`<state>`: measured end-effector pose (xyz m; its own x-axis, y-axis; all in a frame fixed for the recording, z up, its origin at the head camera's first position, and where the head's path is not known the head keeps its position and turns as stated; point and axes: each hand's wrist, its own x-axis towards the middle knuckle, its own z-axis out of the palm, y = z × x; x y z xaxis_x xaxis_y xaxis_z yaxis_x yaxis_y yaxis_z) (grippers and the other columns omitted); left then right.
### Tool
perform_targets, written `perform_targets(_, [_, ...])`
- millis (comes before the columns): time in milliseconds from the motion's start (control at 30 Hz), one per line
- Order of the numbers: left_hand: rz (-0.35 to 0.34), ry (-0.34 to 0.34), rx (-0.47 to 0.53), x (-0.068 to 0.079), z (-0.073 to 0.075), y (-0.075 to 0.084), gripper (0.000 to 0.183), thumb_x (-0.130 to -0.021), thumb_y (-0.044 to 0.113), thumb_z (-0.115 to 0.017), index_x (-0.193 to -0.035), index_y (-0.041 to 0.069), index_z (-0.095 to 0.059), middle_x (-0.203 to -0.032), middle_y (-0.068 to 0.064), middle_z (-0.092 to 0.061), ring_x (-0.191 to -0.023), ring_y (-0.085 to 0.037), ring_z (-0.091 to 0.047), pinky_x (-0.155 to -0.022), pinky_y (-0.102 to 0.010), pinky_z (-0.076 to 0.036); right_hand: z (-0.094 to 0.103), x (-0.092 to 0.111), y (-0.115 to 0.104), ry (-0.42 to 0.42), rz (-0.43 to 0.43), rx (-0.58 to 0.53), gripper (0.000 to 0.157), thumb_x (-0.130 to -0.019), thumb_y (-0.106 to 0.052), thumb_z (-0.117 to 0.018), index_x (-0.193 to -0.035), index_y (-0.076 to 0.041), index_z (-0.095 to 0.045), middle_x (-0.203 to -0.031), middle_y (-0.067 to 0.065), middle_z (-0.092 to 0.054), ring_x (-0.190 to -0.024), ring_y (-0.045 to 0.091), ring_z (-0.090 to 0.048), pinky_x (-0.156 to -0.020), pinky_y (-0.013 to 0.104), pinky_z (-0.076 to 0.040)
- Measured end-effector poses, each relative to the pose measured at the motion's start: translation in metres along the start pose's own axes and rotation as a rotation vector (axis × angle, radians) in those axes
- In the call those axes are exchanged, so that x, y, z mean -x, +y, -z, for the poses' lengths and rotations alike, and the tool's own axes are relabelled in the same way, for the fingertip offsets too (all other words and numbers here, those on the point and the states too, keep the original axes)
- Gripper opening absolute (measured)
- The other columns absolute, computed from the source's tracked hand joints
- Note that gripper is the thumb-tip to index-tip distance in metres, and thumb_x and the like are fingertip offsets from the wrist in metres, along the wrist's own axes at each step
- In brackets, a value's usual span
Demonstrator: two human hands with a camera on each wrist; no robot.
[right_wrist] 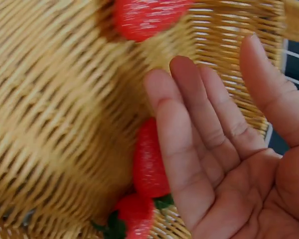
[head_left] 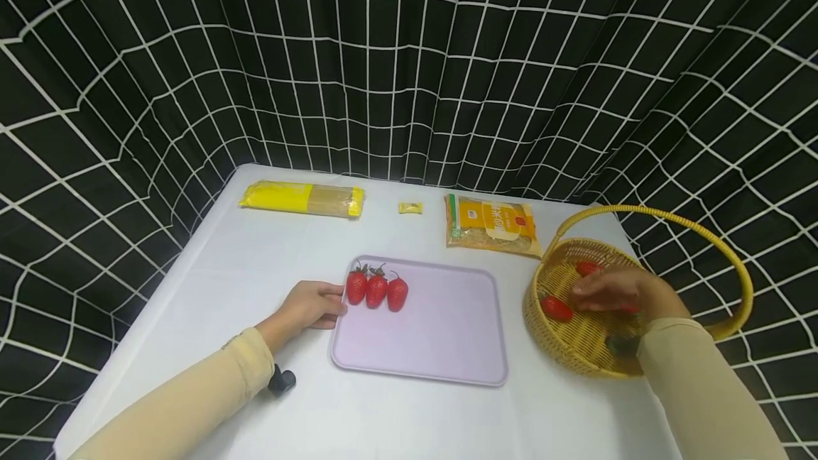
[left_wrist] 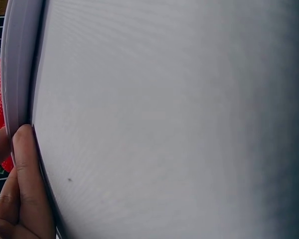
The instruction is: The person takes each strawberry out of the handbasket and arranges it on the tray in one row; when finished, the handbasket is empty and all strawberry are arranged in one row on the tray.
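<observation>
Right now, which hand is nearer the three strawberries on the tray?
Left: the left hand pinches the tray beside the strawberries; the right hand is inside the basket, to the tray's right.

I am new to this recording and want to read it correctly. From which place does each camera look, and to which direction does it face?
Head: worn on the head, facing forward and down at the table; the left hand, right hand and sleeves show.
Left wrist: worn on that wrist, facing the rim of the tray; the left hand's fingers show.
Right wrist: worn on that wrist, facing into the basket; the right hand shows.
Head and right wrist share the basket, its strawberries and the right hand.
</observation>
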<state>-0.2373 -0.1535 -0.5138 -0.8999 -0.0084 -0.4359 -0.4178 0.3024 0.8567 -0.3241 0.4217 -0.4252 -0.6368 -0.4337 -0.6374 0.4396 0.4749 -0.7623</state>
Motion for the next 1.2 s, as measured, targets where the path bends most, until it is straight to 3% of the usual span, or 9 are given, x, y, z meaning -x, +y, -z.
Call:
perform_targets(133, [-0.002, 0.000, 0.001, 0.000, 0.001, -0.001, 0.050, -0.080, 0.002, -0.077, -0.128, 0.001, -0.062, -0.104, -0.012, -0.070, -0.078, -0.019, -0.070, -0.066, -0.031, -0.062, -0.007, -0.006, 0.005, 0.008, -0.041, 0.005, 0.022, -0.099, -0.004, -0.054, -0.110, 0.007, -0.069, -0.101, 0.012, -0.070, -0.092, 0.021, -0.067, -0.093, 0.040, -0.055])
perform_targets(433, [-0.010, -0.005, 0.014, -0.001, 0.000, -0.004, 0.050, -0.080, 0.002, -0.077, -0.128, 0.000, -0.062, -0.101, -0.011, -0.070, -0.077, -0.020, -0.070, -0.065, -0.032, -0.062, -0.046, -0.028, -0.011, -0.031, -0.200, 0.166, 0.010, -0.096, -0.010, -0.061, -0.093, -0.001, -0.065, -0.087, 0.009, -0.067, -0.080, 0.017, -0.066, -0.085, 0.031, -0.058])
perform_targets(600, [-0.015, 0.005, 0.008, -0.001, 0.000, -0.004, 0.050, -0.079, 0.002, -0.077, -0.127, 0.000, -0.062, -0.099, -0.010, -0.071, -0.077, -0.019, -0.070, -0.065, -0.032, -0.062, -0.057, -0.041, -0.016, -0.028, -0.220, 0.209, 0.010, -0.097, -0.009, -0.058, -0.092, -0.001, -0.062, -0.084, 0.012, -0.067, -0.076, 0.017, -0.064, -0.080, 0.030, -0.059])
perform_targets(767, [-0.012, 0.009, -0.004, -0.001, -0.001, -0.001, 0.050, -0.080, 0.002, -0.076, -0.128, 0.000, -0.062, -0.099, -0.010, -0.070, -0.076, -0.018, -0.070, -0.065, -0.031, -0.062, -0.051, -0.048, -0.015, -0.020, -0.210, 0.241, 0.013, -0.097, -0.009, -0.060, -0.092, 0.002, -0.065, -0.082, 0.010, -0.067, -0.075, 0.016, -0.063, -0.077, 0.027, -0.059])
perform_targets(1000, [-0.007, -0.003, -0.001, 0.002, 0.000, 0.003, 0.049, -0.081, 0.002, -0.075, -0.128, 0.000, -0.062, -0.100, -0.011, -0.070, -0.076, -0.019, -0.070, -0.065, -0.031, -0.062, -0.031, -0.021, -0.023, -0.093, -0.102, 0.165, 0.015, -0.098, -0.013, -0.058, -0.092, 0.000, -0.062, -0.086, 0.006, -0.065, -0.077, 0.013, -0.062, -0.077, 0.024, -0.057])
perform_targets(1200, [-0.007, -0.013, 0.016, 0.002, 0.001, 0.001, 0.050, -0.080, 0.000, -0.075, -0.128, -0.001, -0.061, -0.099, -0.011, -0.069, -0.076, -0.021, -0.071, -0.065, -0.031, -0.062, -0.035, 0.013, -0.062, -0.117, -0.021, 0.254, 0.016, -0.100, -0.015, -0.055, -0.098, -0.001, -0.049, -0.094, 0.009, -0.061, -0.087, 0.019, -0.056, -0.080, 0.028, -0.054])
